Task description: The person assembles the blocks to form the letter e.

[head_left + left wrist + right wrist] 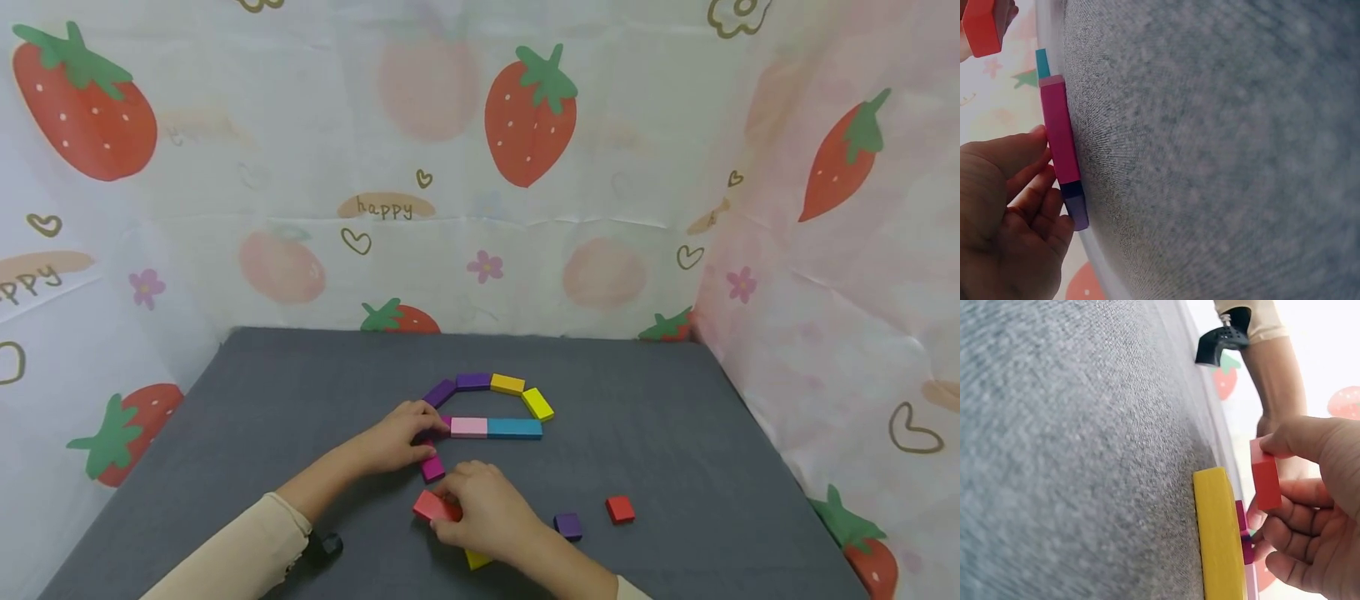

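My left hand [393, 437] rests beside the left end of the block figure. Its loosely bent fingertips touch along a magenta block [1059, 131] in the left wrist view. In the head view, a tilted magenta block [432, 469] lies just below that thumb. My right hand [491, 512] pinches a red block [431, 506] between thumb and fingers, held nearer to me than the magenta one. The figure also has a pink block [468, 427] joined to a blue block [515, 429], with an arch of purple blocks [473, 382] and yellow blocks [507, 384] above.
A yellow block [477, 559] lies partly hidden under my right hand. To the right of that hand are a loose purple block [567, 527] and another red block [620, 510]. A dark object [328, 546] shows by my left sleeve. Strawberry-print cloth [450, 275] walls the grey table [675, 433].
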`<action>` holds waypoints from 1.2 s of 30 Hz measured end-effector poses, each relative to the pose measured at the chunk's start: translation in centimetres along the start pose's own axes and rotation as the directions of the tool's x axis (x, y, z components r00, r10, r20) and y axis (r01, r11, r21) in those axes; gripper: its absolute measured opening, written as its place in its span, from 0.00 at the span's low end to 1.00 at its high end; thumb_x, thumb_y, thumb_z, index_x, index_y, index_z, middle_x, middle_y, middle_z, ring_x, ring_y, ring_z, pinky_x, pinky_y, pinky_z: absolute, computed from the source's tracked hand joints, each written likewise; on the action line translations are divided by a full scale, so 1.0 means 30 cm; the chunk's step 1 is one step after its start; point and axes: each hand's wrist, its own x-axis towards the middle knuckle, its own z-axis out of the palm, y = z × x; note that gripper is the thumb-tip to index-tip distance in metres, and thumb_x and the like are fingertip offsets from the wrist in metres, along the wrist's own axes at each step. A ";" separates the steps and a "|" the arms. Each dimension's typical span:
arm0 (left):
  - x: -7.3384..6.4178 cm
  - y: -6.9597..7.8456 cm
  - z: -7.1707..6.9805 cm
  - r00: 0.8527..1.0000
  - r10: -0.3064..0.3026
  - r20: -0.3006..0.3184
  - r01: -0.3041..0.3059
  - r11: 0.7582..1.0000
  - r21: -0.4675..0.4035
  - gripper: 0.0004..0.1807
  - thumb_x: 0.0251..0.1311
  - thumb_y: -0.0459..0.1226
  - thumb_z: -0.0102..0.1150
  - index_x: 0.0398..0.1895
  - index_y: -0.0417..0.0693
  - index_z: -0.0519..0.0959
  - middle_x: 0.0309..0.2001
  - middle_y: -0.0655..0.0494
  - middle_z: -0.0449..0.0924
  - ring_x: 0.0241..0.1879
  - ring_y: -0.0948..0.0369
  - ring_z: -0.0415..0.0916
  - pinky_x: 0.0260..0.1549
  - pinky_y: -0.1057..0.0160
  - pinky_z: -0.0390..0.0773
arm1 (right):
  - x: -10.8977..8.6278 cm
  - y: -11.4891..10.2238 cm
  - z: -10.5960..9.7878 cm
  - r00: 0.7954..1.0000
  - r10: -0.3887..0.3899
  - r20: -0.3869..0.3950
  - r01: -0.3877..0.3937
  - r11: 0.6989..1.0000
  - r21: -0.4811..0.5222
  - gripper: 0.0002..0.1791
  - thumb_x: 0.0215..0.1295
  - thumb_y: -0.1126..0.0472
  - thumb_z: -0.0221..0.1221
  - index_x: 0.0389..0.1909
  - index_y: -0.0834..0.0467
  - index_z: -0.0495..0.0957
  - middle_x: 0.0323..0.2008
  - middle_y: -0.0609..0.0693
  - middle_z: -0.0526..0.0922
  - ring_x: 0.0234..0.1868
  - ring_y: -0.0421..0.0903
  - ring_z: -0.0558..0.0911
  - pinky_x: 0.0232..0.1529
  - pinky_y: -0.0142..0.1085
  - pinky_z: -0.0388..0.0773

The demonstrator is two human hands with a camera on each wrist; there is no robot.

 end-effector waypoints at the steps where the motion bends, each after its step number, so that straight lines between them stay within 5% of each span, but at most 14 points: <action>1: 0.000 0.000 0.000 1.000 -0.002 0.000 0.002 1.000 0.000 0.18 0.68 0.37 0.65 0.60 0.49 0.81 0.57 0.54 0.75 0.62 0.50 0.67 0.65 0.44 0.70 | 0.001 0.001 -0.002 1.000 0.014 0.001 -0.014 1.000 0.004 0.18 0.59 0.44 0.72 0.47 0.46 0.87 0.36 0.35 0.80 0.36 0.35 0.72 0.44 0.33 0.75; 19: 0.001 -0.008 0.010 1.000 0.002 -0.002 -0.002 1.000 0.009 0.18 0.68 0.38 0.65 0.60 0.49 0.81 0.57 0.54 0.75 0.62 0.51 0.67 0.65 0.45 0.70 | 0.015 0.038 0.013 0.976 0.219 0.014 -0.219 0.973 0.067 0.19 0.57 0.45 0.73 0.45 0.49 0.87 0.36 0.38 0.80 0.36 0.37 0.73 0.39 0.32 0.77; 36: -0.002 -0.005 0.002 1.000 0.003 -0.002 -0.003 1.000 0.019 0.18 0.68 0.38 0.65 0.60 0.49 0.81 0.56 0.54 0.75 0.60 0.52 0.68 0.63 0.46 0.71 | 0.024 0.061 0.037 0.966 0.257 -0.009 -0.256 0.962 0.092 0.17 0.57 0.45 0.73 0.40 0.51 0.86 0.30 0.38 0.76 0.31 0.38 0.73 0.34 0.30 0.73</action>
